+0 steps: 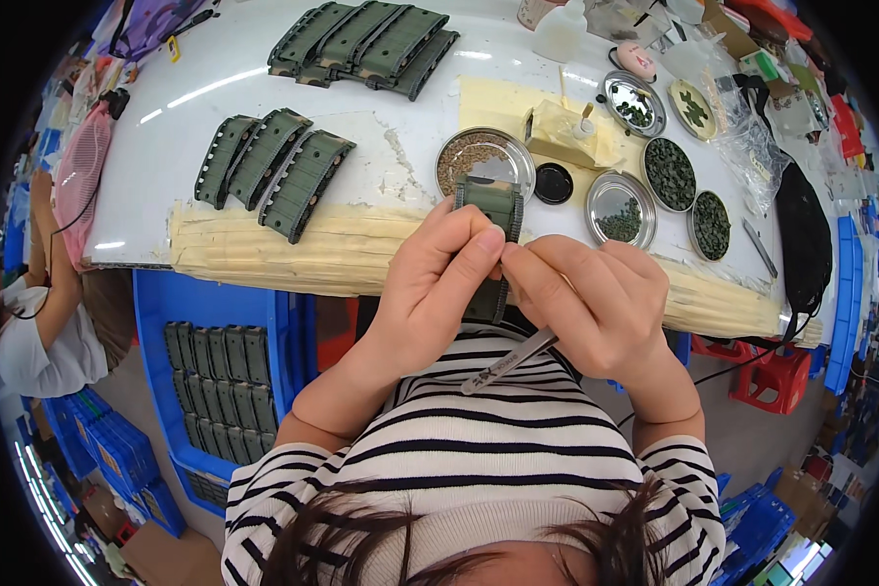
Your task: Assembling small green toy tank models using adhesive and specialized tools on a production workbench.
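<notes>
My left hand (428, 293) is closed around a dark green curved plastic part (486, 195) with camouflage patches and ridged edges, held above the table's near edge. Close against it, my right hand (601, 303) pinches at the part's right edge with thumb and forefinger. Whatever sits between those fingertips is too small or hidden to name. Metal tweezers (508, 363) are tucked in the same hand, sticking out below the palm toward the lower left. Just beyond the part stands a round metal dish (449, 146) of small brown pieces.
Similar green parts lie in a group (308, 186) and a stack (361, 44) to the left. Dishes of small dark green pieces (670, 174), a small black dish (554, 184) and a tape-wrapped block (571, 137) stand right. A blue crate (151, 322) holds several parts; another person (44, 332) sits far left.
</notes>
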### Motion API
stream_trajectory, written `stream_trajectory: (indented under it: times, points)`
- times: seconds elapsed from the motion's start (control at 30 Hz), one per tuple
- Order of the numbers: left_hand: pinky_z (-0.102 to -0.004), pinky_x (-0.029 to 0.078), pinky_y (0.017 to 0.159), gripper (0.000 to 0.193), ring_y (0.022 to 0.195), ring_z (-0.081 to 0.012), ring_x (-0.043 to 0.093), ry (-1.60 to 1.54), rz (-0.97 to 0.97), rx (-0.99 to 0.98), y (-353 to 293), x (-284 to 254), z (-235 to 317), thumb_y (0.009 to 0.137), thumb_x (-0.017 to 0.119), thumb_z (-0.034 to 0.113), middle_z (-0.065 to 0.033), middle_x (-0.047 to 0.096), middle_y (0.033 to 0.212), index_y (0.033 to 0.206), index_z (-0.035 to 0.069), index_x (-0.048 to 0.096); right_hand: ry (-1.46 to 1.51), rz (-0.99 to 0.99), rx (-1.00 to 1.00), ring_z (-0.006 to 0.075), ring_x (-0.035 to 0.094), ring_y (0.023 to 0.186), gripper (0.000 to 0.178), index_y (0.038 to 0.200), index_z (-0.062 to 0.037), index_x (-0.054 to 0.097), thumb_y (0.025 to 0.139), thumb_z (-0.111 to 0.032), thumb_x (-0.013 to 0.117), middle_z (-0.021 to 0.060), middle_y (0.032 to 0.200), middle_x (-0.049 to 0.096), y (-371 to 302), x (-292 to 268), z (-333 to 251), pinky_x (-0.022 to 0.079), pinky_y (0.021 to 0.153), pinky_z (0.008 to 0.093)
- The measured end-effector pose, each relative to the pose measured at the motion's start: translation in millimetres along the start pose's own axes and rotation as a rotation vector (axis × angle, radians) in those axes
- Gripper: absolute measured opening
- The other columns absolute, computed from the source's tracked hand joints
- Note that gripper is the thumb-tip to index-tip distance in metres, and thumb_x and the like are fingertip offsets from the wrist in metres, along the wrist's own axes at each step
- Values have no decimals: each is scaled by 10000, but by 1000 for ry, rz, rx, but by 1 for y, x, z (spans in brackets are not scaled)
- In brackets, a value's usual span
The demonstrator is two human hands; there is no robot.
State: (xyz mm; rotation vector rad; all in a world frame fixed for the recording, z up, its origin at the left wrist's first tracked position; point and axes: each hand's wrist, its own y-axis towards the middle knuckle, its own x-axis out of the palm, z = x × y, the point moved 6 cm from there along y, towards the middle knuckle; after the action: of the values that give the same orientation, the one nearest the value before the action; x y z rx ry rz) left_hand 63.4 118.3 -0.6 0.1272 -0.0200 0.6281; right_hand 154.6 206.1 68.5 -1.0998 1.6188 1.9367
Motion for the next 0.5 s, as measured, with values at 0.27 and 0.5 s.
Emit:
stream_trajectory:
  times: [0.27, 0.5]
  points:
    - [-256, 515, 794, 627, 986, -168, 567, -161, 6, 30, -10, 6, 9, 925, 434, -70, -127, 424, 1276, 1470, 50, 149, 174, 125, 233, 177, 554, 538, 286, 879, -39, 654, 600, -16, 715, 46, 752, 590, 1, -6, 41, 425, 464, 269]
    - [-307, 545, 780, 818, 889, -181, 622, 49, 71, 134, -13, 8, 14, 941, 474, 5, -191, 565, 1159, 1497, 169, -103, 151, 55, 211, 149, 526, 520, 266, 885, -56, 645, 630, -105, 703, 23, 796, 589, 3, -3, 35, 395, 446, 268]
